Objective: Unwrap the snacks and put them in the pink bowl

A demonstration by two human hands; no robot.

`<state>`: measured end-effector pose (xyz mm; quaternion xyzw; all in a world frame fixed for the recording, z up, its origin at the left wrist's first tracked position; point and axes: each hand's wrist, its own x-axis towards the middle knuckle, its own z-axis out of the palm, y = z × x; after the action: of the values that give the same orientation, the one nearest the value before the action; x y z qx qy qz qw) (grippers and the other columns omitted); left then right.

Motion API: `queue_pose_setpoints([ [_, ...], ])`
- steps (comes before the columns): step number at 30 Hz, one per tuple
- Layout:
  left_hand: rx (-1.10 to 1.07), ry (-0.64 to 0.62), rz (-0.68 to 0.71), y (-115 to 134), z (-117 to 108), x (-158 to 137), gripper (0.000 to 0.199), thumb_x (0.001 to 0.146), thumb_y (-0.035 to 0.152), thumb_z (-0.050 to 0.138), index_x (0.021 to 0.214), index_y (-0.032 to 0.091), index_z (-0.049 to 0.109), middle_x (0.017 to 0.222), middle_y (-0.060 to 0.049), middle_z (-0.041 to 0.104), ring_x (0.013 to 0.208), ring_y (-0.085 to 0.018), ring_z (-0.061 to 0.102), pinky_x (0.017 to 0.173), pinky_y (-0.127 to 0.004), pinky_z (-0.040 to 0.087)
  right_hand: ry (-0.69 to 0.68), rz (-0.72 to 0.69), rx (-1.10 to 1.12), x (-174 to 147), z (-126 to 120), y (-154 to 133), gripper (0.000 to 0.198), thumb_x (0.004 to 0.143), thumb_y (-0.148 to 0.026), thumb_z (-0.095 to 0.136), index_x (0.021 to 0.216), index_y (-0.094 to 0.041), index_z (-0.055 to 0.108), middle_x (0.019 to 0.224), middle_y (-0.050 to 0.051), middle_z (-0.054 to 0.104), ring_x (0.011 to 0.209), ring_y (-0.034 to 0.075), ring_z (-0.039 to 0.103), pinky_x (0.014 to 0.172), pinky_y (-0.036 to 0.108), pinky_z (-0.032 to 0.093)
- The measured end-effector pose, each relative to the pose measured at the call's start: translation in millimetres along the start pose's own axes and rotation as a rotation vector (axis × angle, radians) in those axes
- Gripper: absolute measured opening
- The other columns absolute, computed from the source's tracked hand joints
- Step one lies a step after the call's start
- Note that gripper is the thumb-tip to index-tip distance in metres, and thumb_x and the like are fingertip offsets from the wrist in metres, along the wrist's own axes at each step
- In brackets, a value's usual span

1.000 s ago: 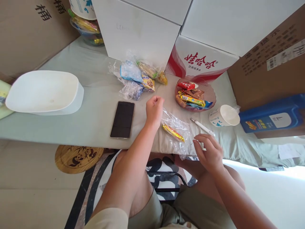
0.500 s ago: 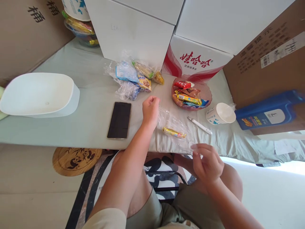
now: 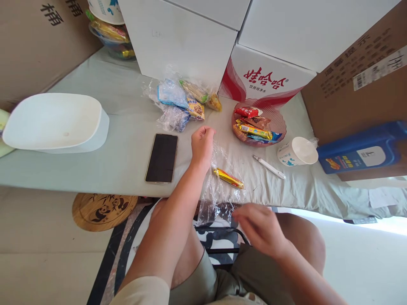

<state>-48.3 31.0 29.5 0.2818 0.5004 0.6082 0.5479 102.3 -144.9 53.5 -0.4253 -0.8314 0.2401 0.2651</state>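
Observation:
A sheet of clear plastic wrap (image 3: pixel 219 195) lies crumpled over the front of the table and hangs past its edge. On it rests a snack stick in a shiny yellow and red wrapper (image 3: pixel 229 178). My left hand (image 3: pixel 202 142) is closed in a pinch on the wrap's far left end. At the wrap's near edge, below the table edge, my right hand (image 3: pixel 259 226) has its fingers drawn together on the film; they are slightly blurred. A white pen-like cutter (image 3: pixel 269 167) lies right of the wrap, and a phone (image 3: pixel 161 158) lies left of my left forearm.
A pink glass bowl (image 3: pixel 280 120) with several packaged snacks stands behind the cutter, beside a paper cup (image 3: pixel 297 151). More wrapped snacks (image 3: pixel 182 101) lie by the white boxes (image 3: pixel 184 42). A white basin (image 3: pixel 57 123) is at left, a blue bottle (image 3: pixel 359 150) at right.
My right hand has moved left and toward me, drawing the near end of the wrap over the table edge. The snack stick has turned and shifted slightly left. My left hand keeps its place.

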Motion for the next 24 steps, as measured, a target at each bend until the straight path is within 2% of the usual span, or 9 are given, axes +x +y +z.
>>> queue_pose_setpoints([
  [1, 0.0, -0.001, -0.002, 0, 0, 0, 0.016, 0.078, 0.017, 0.054, 0.063, 0.019, 0.048, 0.055, 0.005, 0.03, 0.051, -0.008, 0.025, 0.051, -0.025, 0.022, 0.076, 0.084, -0.042, 2, -1, 8, 0.017, 0.095, -0.016, 0.047, 0.097, -0.022, 0.063, 0.075, 0.001, 0.071, 0.064, 0.014, 0.066, 0.058, 0.025, 0.052],
  [3, -0.004, -0.002, -0.003, -1, 1, 0, 0.016, 0.078, 0.017, 0.054, 0.063, 0.019, 0.048, 0.055, 0.006, 0.029, 0.051, -0.008, 0.025, 0.051, -0.026, 0.022, 0.133, 0.175, -0.144, 9, 0, 24, 0.018, 0.096, -0.017, 0.047, 0.097, -0.023, 0.064, 0.086, 0.004, 0.073, 0.078, 0.016, 0.071, 0.068, 0.028, 0.056],
  [5, -0.017, -0.009, 0.001, -1, 1, 0, 0.016, 0.079, 0.016, 0.053, 0.063, 0.019, 0.048, 0.055, 0.006, 0.029, 0.051, -0.008, 0.025, 0.051, -0.025, 0.022, 0.109, 0.178, -0.253, 15, 5, 39, 0.02, 0.095, -0.019, 0.047, 0.103, -0.023, 0.065, 0.105, 0.007, 0.073, 0.102, 0.022, 0.07, 0.086, 0.035, 0.056],
  [7, -0.03, -0.016, 0.002, -1, 2, 0, 0.017, 0.079, 0.016, 0.053, 0.063, 0.018, 0.048, 0.055, 0.006, 0.028, 0.052, -0.008, 0.025, 0.051, -0.025, 0.022, 0.051, 0.215, -0.35, 20, 12, 51, 0.024, 0.093, -0.02, 0.049, 0.113, -0.022, 0.063, 0.117, 0.01, 0.07, 0.114, 0.027, 0.065, 0.094, 0.043, 0.053],
  [10, -0.042, -0.017, -0.008, -1, 2, 1, 0.018, 0.078, 0.015, 0.053, 0.062, 0.018, 0.047, 0.055, 0.006, 0.029, 0.052, -0.008, 0.025, 0.052, -0.024, 0.022, -0.028, 0.328, -0.443, 23, 19, 62, 0.029, 0.091, -0.021, 0.052, 0.119, -0.02, 0.061, 0.111, 0.01, 0.07, 0.104, 0.029, 0.065, 0.09, 0.046, 0.053],
  [12, -0.048, -0.011, -0.014, 0, 1, 1, 0.018, 0.078, 0.015, 0.054, 0.061, 0.018, 0.047, 0.055, 0.006, 0.029, 0.052, -0.008, 0.025, 0.052, -0.024, 0.022, -0.019, 0.35, -0.449, 23, 20, 66, 0.028, 0.091, -0.022, 0.052, 0.118, -0.02, 0.062, 0.104, 0.01, 0.07, 0.098, 0.028, 0.065, 0.086, 0.045, 0.052],
  [19, -0.065, 0.002, -0.023, 1, 0, 2, 0.018, 0.077, 0.015, 0.054, 0.061, 0.017, 0.048, 0.056, 0.006, 0.03, 0.052, -0.008, 0.026, 0.051, -0.023, 0.022, 0.128, 0.359, -0.114, 12, -2, 68, 0.022, 0.087, -0.021, 0.054, 0.106, -0.023, 0.063, 0.102, 0.006, 0.067, 0.093, 0.021, 0.067, 0.081, 0.034, 0.054],
  [21, -0.068, -0.004, -0.025, 1, 0, 2, 0.017, 0.078, 0.015, 0.054, 0.061, 0.018, 0.049, 0.057, 0.005, 0.031, 0.052, -0.008, 0.027, 0.051, -0.023, 0.023, 0.204, 0.352, -0.092, 10, -10, 69, 0.02, 0.087, -0.022, 0.054, 0.105, -0.023, 0.063, 0.099, 0.005, 0.067, 0.091, 0.02, 0.067, 0.079, 0.033, 0.054],
  [24, -0.07, -0.021, -0.026, -1, 1, 2, 0.016, 0.078, 0.016, 0.054, 0.062, 0.018, 0.049, 0.057, 0.006, 0.032, 0.051, -0.008, 0.028, 0.051, -0.022, 0.024, 0.339, 0.325, -0.175, 15, -25, 75, 0.02, 0.088, -0.026, 0.056, 0.106, -0.023, 0.064, 0.098, 0.006, 0.068, 0.09, 0.021, 0.066, 0.076, 0.034, 0.054],
])
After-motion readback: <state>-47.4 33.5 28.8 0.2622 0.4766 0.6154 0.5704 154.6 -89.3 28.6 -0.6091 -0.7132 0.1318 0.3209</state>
